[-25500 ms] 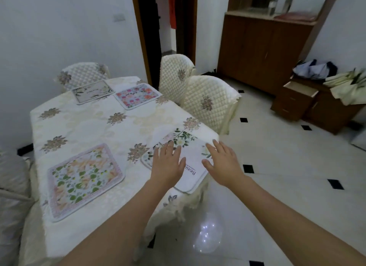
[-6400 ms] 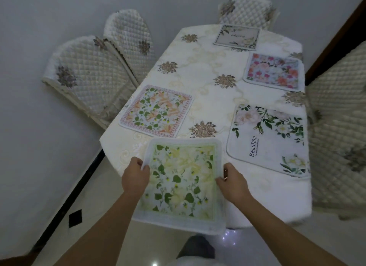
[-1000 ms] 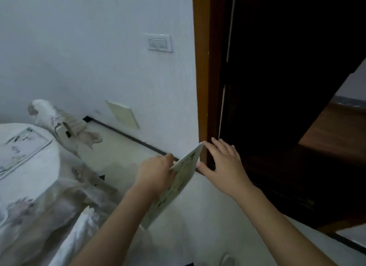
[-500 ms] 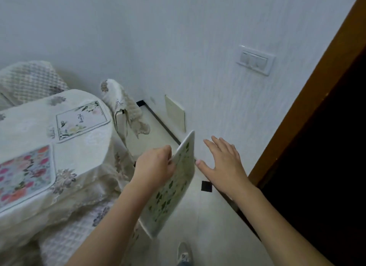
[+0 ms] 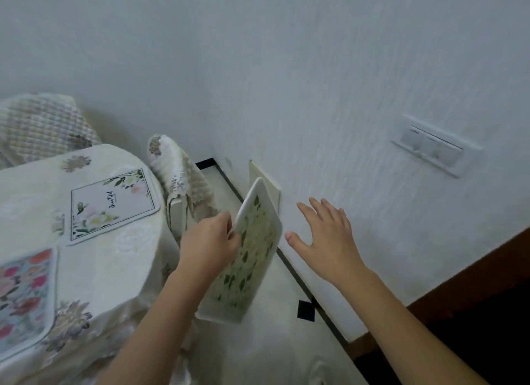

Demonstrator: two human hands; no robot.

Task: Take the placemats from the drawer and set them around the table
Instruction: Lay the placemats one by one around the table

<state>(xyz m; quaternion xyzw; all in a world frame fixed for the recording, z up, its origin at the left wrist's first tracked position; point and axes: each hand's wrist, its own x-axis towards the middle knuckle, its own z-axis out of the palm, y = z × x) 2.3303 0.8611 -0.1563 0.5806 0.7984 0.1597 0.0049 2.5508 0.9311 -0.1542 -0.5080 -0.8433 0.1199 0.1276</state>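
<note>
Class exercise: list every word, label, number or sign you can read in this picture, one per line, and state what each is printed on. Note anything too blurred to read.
"Beautiful", in script, on the white floral placemat lying on the table; a smaller line beneath it is too small to read.
Green leaf placemat held in the left hand: no text visible.
Wall switch plate: no legible marking.
</note>
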